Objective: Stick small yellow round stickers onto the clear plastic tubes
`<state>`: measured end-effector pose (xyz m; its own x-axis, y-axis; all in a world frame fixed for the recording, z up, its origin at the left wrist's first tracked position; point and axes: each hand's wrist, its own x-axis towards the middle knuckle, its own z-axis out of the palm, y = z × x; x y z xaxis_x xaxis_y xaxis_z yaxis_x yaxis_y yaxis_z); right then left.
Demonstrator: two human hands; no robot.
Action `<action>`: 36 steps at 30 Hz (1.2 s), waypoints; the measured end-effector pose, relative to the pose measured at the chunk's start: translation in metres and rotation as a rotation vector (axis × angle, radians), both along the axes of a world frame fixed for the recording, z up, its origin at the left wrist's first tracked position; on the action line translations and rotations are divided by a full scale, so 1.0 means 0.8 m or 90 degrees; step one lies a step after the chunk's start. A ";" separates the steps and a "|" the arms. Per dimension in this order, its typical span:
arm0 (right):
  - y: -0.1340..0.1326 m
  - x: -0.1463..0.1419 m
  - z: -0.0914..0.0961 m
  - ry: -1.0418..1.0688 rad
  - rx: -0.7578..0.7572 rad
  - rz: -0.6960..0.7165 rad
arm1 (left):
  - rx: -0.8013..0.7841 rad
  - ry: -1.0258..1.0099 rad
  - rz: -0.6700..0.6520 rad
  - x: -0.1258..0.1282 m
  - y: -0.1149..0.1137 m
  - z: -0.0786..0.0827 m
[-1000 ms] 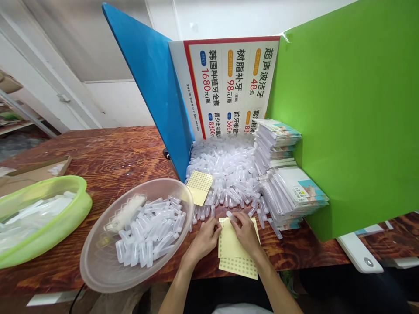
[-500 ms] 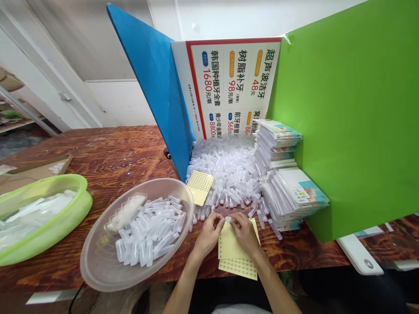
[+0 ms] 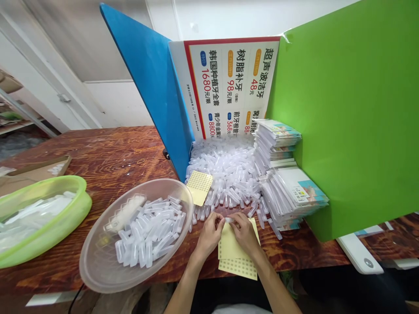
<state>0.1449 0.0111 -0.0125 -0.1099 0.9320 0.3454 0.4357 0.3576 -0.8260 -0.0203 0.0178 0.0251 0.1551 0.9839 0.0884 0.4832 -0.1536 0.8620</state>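
Between my fingertips, over the sticker sheets, is a small translucent plastic tube [image 3: 228, 220]. My right hand [image 3: 244, 232] pinches it, its fingers partly covering it. Close by its left end, my left hand [image 3: 211, 233] has thumb and forefinger pressed together; what they hold, if anything, is too small to make out. Under my right hand lies a yellow sheet of small round stickers [image 3: 229, 247], overlapping a second sticker sheet [image 3: 240, 268] at the table's front edge. Beyond my hands spreads a heap of similar tubes [image 3: 232, 174].
Left of my hands stands a clear plastic basket [image 3: 94, 266] with more tubes inside. A green basin [image 3: 87, 205] is farther left. Another sticker sheet [image 3: 199, 187] rests against the heap. Stacked cards [image 3: 291, 192] stand at right, inside blue [image 3: 147, 74] and green [image 3: 347, 117] panels.
Both hands stay almost in place, with only slight finger movement around the tube. The view has shifted very slightly.
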 end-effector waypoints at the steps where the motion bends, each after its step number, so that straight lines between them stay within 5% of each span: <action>1: 0.000 0.000 0.000 0.000 -0.001 0.001 | 0.002 0.000 0.000 0.000 0.000 0.001; 28: 0.000 -0.001 0.003 -0.012 0.003 -0.003 | 0.008 0.001 0.016 0.000 -0.001 -0.006; 36: 0.000 -0.001 0.001 -0.011 0.001 0.007 | -0.088 -0.165 0.040 -0.006 -0.008 -0.005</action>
<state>0.1438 0.0114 -0.0114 -0.1260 0.9302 0.3447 0.4459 0.3635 -0.8180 -0.0250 0.0111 0.0211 0.0832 0.9964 -0.0183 0.2485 -0.0030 0.9686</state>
